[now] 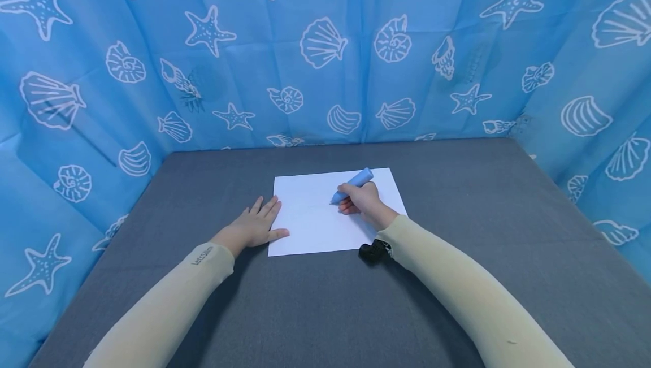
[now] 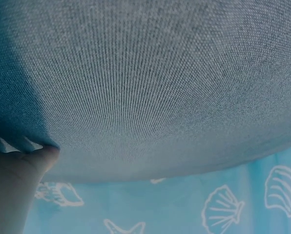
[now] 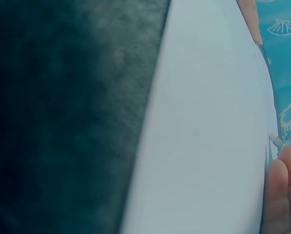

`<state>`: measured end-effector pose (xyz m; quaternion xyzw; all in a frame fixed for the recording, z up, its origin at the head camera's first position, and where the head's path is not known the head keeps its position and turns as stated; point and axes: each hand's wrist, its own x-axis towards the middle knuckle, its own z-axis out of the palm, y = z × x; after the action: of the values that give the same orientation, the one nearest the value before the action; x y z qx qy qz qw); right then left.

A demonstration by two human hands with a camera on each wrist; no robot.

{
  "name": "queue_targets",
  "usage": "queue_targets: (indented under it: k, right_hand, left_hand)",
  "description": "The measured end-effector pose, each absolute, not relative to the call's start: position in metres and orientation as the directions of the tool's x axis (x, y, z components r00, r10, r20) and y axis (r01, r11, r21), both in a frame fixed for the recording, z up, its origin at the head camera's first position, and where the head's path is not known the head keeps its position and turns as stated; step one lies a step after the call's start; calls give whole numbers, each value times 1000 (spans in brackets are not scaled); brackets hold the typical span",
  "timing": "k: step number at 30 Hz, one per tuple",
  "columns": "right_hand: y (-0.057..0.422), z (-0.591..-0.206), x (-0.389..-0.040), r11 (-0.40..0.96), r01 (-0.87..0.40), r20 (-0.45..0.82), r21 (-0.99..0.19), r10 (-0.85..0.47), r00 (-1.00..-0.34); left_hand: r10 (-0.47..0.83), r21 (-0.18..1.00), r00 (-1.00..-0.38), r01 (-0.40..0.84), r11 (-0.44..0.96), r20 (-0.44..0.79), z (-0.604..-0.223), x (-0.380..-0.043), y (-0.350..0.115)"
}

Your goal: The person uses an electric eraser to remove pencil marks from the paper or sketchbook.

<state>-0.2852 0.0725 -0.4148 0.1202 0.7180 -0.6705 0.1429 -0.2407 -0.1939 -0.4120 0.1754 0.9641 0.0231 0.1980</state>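
Note:
A white sheet of paper lies on the grey table. My left hand rests flat at its left edge, fingers spread, with the thumb over the lower left part. In the left wrist view only part of this hand shows. My right hand grips a thick blue marker above the sheet's right half. The marker slants, its tip down and left at the paper; whether it touches cannot be told. The right wrist view shows curled fingers beside the pale marker tip. Any marks on the paper are too faint to make out.
Grey cloth covers the table. A blue curtain with white shells and starfish hangs behind it and along both sides. Under my right wrist sits a small black device, close to the sheet's lower edge.

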Motion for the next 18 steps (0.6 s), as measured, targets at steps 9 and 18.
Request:
queue_targets:
  k: [9, 18]
  right_hand:
    - [71, -414, -284, 70, 356, -358, -932, -16, -934]
    - [69, -415, -284, 81, 351, -353, -933, -11, -935]
  left_hand:
    - [350, 122, -862, 328, 937, -367, -410, -239, -192]
    - [351, 119, -862, 330, 936, -366, -414, -241, -194]
